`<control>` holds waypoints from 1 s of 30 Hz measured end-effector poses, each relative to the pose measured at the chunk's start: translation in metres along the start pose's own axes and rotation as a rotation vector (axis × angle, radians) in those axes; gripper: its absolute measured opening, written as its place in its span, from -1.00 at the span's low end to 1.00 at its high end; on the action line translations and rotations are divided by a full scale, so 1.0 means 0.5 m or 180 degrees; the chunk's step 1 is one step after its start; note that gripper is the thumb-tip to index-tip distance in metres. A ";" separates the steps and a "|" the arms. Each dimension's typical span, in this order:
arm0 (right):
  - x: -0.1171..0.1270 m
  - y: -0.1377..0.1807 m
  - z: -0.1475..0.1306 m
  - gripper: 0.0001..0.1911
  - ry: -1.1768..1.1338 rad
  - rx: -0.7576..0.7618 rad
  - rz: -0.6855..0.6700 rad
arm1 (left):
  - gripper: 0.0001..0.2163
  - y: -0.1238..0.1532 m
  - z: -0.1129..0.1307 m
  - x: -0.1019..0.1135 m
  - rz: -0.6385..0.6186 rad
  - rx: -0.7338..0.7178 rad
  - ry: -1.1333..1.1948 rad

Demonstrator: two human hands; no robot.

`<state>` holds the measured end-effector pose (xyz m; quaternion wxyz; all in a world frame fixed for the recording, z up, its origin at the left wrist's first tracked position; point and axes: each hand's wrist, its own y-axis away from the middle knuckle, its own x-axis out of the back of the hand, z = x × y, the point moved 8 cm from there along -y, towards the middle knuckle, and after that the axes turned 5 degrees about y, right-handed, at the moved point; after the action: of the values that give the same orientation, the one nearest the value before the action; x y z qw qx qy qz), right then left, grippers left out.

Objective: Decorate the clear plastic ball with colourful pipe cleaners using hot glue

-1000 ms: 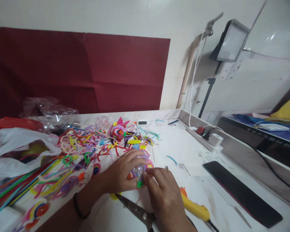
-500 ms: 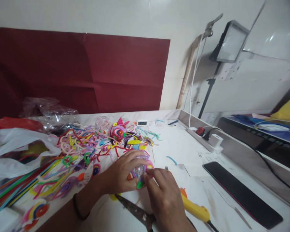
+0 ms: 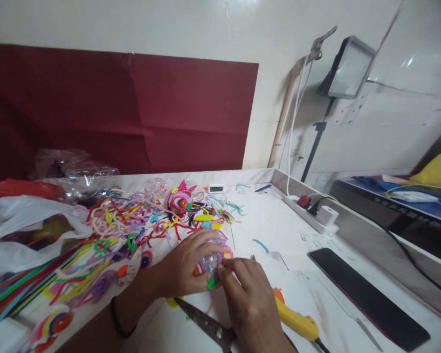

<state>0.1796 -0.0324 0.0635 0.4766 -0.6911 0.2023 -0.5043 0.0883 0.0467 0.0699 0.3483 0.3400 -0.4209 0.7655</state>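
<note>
My left hand (image 3: 189, 262) is wrapped round a clear plastic ball (image 3: 212, 261) trimmed with coloured pipe cleaners in purple, pink, orange and green. The fingers of my right hand (image 3: 252, 294) are pinched together at the ball's right edge; whatever lies between the fingertips is too small to make out. Below the ball, dark scissors (image 3: 206, 321) lie on the table, their handles partly behind my right hand. Right of that hand rests a yellow corded tool (image 3: 297, 318) with an orange part.
Loose pipe cleaners (image 3: 117, 211) heap up at the left, near a finished-looking pink pipe-cleaner figure (image 3: 181, 200). Plastic bags (image 3: 29, 230) stand far left. A small digital display (image 3: 216, 189), a power strip (image 3: 312, 213) and a long black flat case (image 3: 367, 294) sit behind and right.
Both hands stay at the ball with almost the same grip. My right fingers shift very slightly at its edge, and the view tilts a little.
</note>
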 end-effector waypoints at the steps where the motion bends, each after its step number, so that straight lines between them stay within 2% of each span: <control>1: 0.000 0.000 0.000 -0.69 0.0007 0.0004 0.0000 | -0.51 0.000 0.000 0.001 0.0007 -0.0003 0.0002; 22: -0.003 0.005 0.003 -0.67 0.0016 0.0026 0.0107 | -0.51 0.000 0.002 0.001 0.0103 -0.0035 -0.0037; 30: -0.020 0.021 0.009 -0.72 0.0084 0.0127 -0.0031 | -0.56 0.002 0.005 0.003 0.0213 -0.0127 -0.0051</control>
<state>0.1819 -0.0278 0.0492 0.4852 -0.6757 0.1951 -0.5196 0.0875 0.0445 0.0717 0.3258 0.3248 -0.4500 0.7654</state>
